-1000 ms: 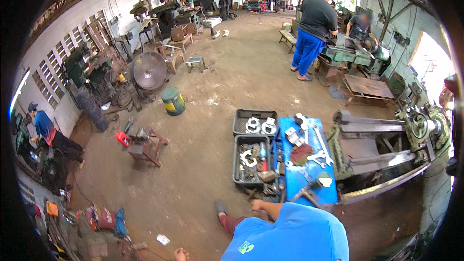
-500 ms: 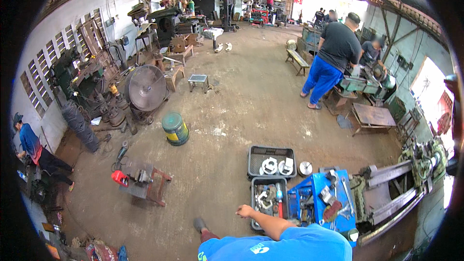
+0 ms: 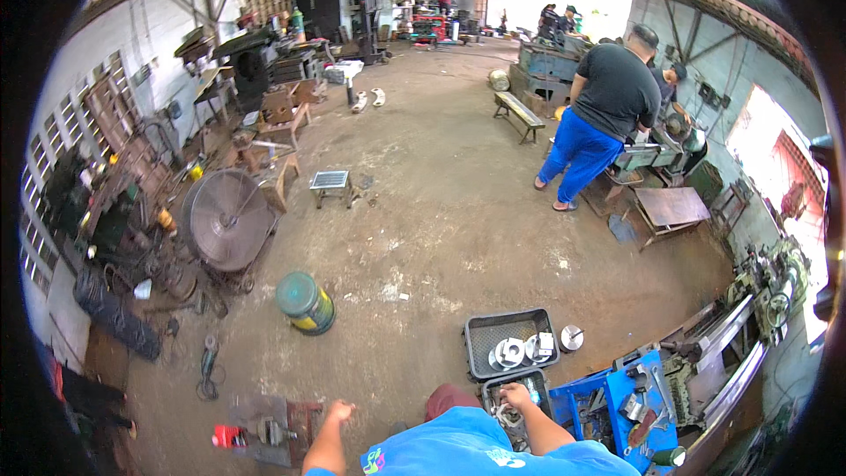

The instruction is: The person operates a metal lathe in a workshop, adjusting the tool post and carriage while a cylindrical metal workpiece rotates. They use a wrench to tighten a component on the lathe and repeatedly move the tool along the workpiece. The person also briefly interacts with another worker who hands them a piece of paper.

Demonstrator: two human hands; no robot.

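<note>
My left hand hangs in the air at the lower middle, to the right of a low metal stand. Its fingers look loosely apart, and nothing shows in them. My right hand is above the small dark crate, covering part of the metal parts inside. I see no object in that hand; its fingers look loosely spread, and whether they touch the contents I cannot tell. A larger black crate just beyond holds white and silver round parts.
A blue tool cart with wrenches stands right of the crates, beside a lathe bed. A green bucket and large fan stand left. Ahead right, a person in a black shirt works at a machine. An angle grinder lies on the floor.
My left hand has come into view at the lower middle. My right hand, earlier left of the small crate, is now over it. The whole view has shifted, and a knee shows between my arms.
</note>
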